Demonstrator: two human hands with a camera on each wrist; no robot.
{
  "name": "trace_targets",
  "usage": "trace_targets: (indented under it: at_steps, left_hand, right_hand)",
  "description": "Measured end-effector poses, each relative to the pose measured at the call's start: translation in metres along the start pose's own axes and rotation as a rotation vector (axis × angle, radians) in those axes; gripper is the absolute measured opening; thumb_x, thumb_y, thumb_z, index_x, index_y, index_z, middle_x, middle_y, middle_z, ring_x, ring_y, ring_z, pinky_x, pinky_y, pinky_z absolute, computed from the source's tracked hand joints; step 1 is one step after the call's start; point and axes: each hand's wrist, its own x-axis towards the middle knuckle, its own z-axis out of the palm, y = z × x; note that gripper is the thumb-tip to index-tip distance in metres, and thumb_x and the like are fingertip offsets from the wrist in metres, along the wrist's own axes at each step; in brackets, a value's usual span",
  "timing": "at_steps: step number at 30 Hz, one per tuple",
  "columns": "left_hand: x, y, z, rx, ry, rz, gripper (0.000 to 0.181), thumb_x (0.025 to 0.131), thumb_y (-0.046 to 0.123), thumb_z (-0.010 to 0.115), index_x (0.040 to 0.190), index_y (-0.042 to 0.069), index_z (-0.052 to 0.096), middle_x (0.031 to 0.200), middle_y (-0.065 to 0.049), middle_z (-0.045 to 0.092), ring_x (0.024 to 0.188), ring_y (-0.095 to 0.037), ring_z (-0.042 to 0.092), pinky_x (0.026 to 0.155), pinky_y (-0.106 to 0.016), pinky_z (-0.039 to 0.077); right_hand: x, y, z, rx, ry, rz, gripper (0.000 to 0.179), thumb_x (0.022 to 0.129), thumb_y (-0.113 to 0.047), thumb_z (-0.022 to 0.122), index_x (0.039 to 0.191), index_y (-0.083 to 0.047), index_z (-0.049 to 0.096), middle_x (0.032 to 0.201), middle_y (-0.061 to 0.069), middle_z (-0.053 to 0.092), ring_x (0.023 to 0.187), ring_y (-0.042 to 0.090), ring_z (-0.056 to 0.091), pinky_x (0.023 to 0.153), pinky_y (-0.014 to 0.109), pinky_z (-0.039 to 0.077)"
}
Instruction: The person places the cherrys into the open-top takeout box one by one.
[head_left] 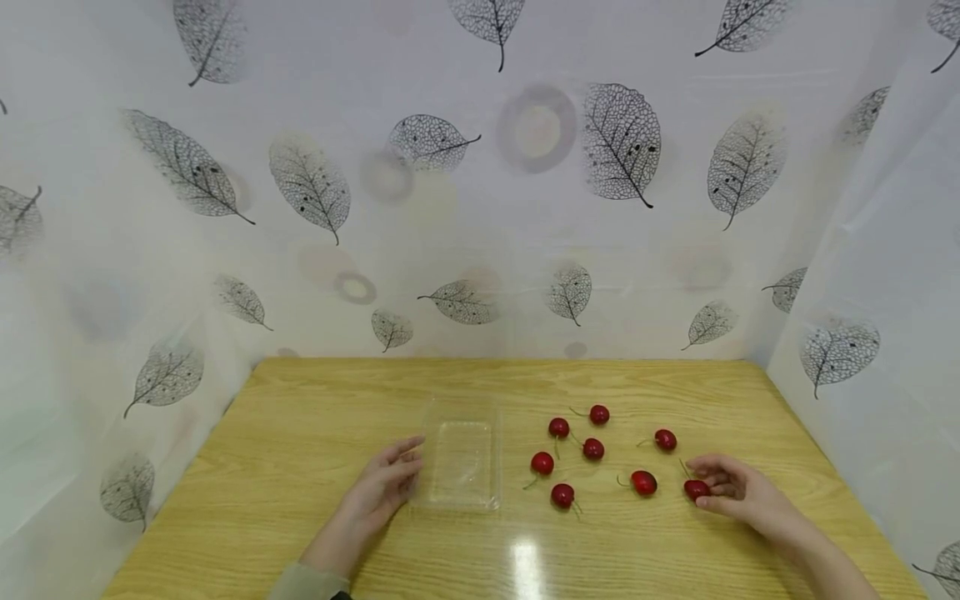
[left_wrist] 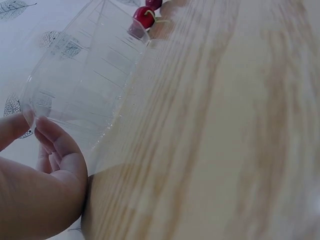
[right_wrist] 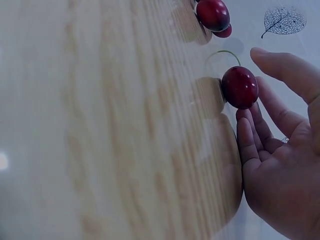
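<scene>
A clear plastic box (head_left: 459, 467) stands on the table, left of the middle. My left hand (head_left: 384, 486) is at its left side; in the left wrist view the thumb and a finger (left_wrist: 56, 136) pinch its rim. On the right side, a dark red cherry (right_wrist: 240, 87) with a thin green stem rests on the table. Around it my right hand (head_left: 746, 498) is spread, thumb and fingers apart on either side, with a gap between thumb and cherry in the right wrist view. A red cherry with a dark patch (head_left: 643, 482) lies just left of that hand.
Between box and right hand, several more stemmed cherries lie scattered, among them one at the back (head_left: 599, 414), one in front (head_left: 562, 496) and one to the right (head_left: 665, 440). Leaf-printed sheeting (head_left: 480, 208) closes off the wood-grain table (head_left: 322, 408) behind and at both sides.
</scene>
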Motion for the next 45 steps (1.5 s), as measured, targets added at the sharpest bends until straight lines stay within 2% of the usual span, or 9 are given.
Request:
trace_targets:
  at_steps: [7, 15, 26, 31, 36, 45]
  left_hand:
    - [-0.003, -0.001, -0.002, -0.044, -0.029, 0.019, 0.043, 0.104, 0.002, 0.063, 0.145, 0.008, 0.052, 0.107, 0.006, 0.057, 0.087, 0.000, 0.061, 0.081, -0.015, 0.054]
    - [-0.003, 0.001, 0.000, -0.077, -0.046, 0.010, 0.036, 0.104, -0.003, 0.056, 0.136, 0.014, 0.059, 0.107, 0.007, 0.060, 0.087, 0.000, 0.063, 0.082, -0.015, 0.055]
    - [0.000, -0.002, -0.004, -0.077, -0.067, 0.000, 0.039, 0.104, -0.005, 0.050, 0.137, 0.014, 0.056, 0.107, 0.008, 0.059, 0.089, 0.000, 0.063, 0.084, -0.015, 0.053]
    - [0.001, -0.003, -0.004, -0.076, -0.078, 0.002, 0.038, 0.105, -0.003, 0.051, 0.138, 0.014, 0.055, 0.109, 0.008, 0.059, 0.091, -0.001, 0.063, 0.085, -0.016, 0.053]
    - [0.001, -0.003, -0.004, -0.070, -0.069, -0.007, 0.037, 0.104, -0.003, 0.052, 0.134, 0.018, 0.058, 0.108, 0.008, 0.059, 0.092, -0.001, 0.062, 0.086, -0.017, 0.053]
    - [0.001, -0.003, -0.004, -0.047, -0.046, -0.018, 0.037, 0.107, 0.000, 0.052, 0.140, 0.017, 0.056, 0.112, 0.009, 0.057, 0.099, -0.002, 0.060, 0.091, -0.018, 0.052]
  right_hand:
    - [0.001, -0.001, 0.000, -0.017, -0.017, -0.033, 0.042, 0.097, -0.001, 0.073, 0.133, 0.014, 0.057, 0.117, -0.030, 0.065, 0.096, -0.002, 0.061, 0.080, 0.017, 0.052]
    - [0.000, -0.002, 0.002, -0.064, 0.005, -0.014, 0.039, 0.094, 0.000, 0.075, 0.128, 0.014, 0.061, 0.111, -0.030, 0.065, 0.093, -0.005, 0.060, 0.078, 0.016, 0.052]
    - [0.001, -0.003, 0.001, -0.093, 0.025, 0.064, 0.038, 0.094, -0.001, 0.076, 0.127, 0.012, 0.063, 0.107, -0.031, 0.064, 0.092, -0.007, 0.060, 0.079, 0.016, 0.053]
    - [0.002, -0.005, -0.001, -0.081, 0.028, 0.062, 0.037, 0.095, 0.000, 0.074, 0.126, 0.016, 0.061, 0.105, -0.030, 0.065, 0.090, -0.006, 0.061, 0.078, 0.016, 0.053]
    - [0.003, -0.005, -0.005, -0.073, 0.027, 0.069, 0.038, 0.097, 0.000, 0.072, 0.128, 0.018, 0.059, 0.105, -0.030, 0.065, 0.092, -0.008, 0.061, 0.080, 0.014, 0.053]
    - [0.006, -0.013, -0.007, -0.084, 0.025, 0.088, 0.040, 0.098, -0.004, 0.071, 0.130, 0.017, 0.059, 0.105, -0.024, 0.070, 0.093, -0.009, 0.063, 0.083, 0.012, 0.053]
